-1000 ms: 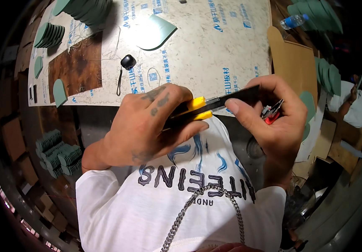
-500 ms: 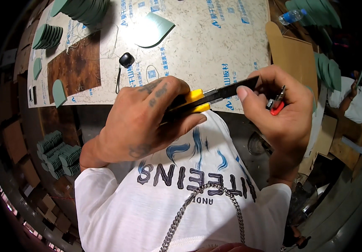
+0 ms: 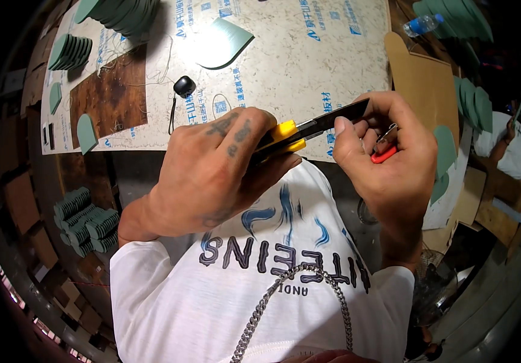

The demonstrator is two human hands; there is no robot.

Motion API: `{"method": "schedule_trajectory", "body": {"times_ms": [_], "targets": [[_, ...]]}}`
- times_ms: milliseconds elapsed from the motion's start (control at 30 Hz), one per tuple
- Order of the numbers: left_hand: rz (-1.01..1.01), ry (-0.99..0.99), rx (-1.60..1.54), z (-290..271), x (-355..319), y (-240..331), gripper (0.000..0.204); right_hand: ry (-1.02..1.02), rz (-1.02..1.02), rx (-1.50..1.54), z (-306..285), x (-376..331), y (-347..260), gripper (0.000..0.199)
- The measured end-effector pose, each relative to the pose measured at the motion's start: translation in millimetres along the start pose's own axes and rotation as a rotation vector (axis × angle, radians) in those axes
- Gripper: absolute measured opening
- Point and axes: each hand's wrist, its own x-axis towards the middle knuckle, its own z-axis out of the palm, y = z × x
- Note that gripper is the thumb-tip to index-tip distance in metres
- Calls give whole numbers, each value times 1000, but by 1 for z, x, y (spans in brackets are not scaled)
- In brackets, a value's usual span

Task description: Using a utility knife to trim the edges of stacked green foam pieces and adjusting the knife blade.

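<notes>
My left hand [image 3: 203,166] is wrapped round a yellow and black utility knife [image 3: 285,129], and part of its handle is hidden in the palm. The long dark blade [image 3: 352,111] extends out to the right. At the blade's far end, my right hand [image 3: 396,172] is closed, its thumb by the lower edge and its fingers behind the tip. Tucked in the same right hand is a small metal tool with a red handle [image 3: 385,155]; its exact kind is hard to make out.
Beyond my hands lies a printed pale board [image 3: 278,78] on the table. On it are a green rounded panel [image 3: 227,45], a small black case [image 3: 183,86] and stacked green pieces [image 3: 70,52]. Cardboard [image 3: 420,75] and a bottle [image 3: 423,25] lie at right; a person [image 3: 510,145] is farther right.
My right hand has shifted slightly left, its thumb moving a little along the blade. The red-handled tool has moved with it. My left hand keeps its hold on the knife, edging slightly right.
</notes>
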Motion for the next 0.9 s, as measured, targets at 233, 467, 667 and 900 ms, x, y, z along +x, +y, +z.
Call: {"method": "schedule_trajectory", "body": {"times_ms": [233, 467, 667, 900], "targets": [[-73, -85, -114, -1, 7, -9, 46, -6, 3, -8, -5, 2, 1, 19], [-567, -401, -984, 3, 13, -42, 39, -217, 363, 924, -17, -4, 50, 37], [-650, -488, -999, 0, 16, -43, 45, -174, 670, 1080, 20, -53, 78, 45], [-588, -534, -572, -5, 26, -35, 54, -283, 316, 442, -25, -28, 58, 35]]}}
